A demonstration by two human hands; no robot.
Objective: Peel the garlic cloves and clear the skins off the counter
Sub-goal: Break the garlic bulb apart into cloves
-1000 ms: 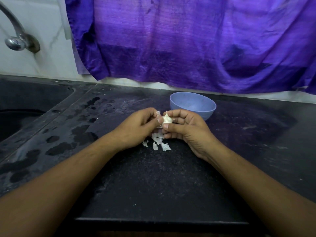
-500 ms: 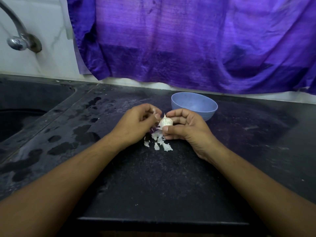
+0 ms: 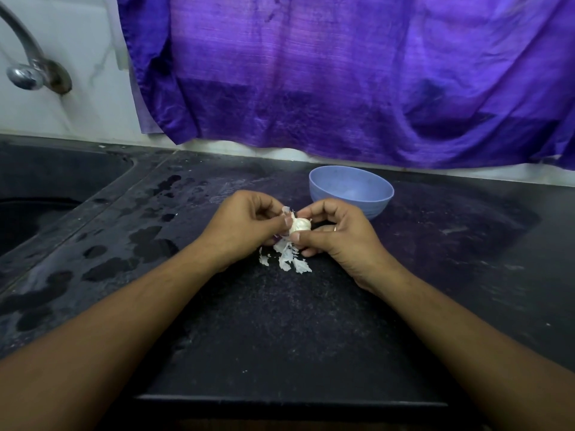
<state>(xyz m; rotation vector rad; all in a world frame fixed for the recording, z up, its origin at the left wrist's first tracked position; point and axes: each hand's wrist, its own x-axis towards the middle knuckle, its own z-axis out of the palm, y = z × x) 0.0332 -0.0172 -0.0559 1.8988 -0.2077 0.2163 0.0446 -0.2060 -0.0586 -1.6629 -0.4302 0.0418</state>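
The right hand (image 3: 342, 236) pinches the garlic (image 3: 300, 224) in a thumb-and-finger grip above the counter (image 3: 280, 321). The left hand (image 3: 245, 228) closes in from the left, its fingertips pinching a flake of skin (image 3: 287, 210) at the garlic's top. Loose skins (image 3: 289, 259) lie on the counter just below the grip. A blue bowl (image 3: 351, 189) stands just behind it.

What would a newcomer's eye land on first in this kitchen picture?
The large purple cloth hanging across the back wall dominates. Below it, over the black speckled counter, the left hand and the right hand pinch a small white garlic piece, with torn white garlic skins lying underneath and a pale blue bowl just behind.
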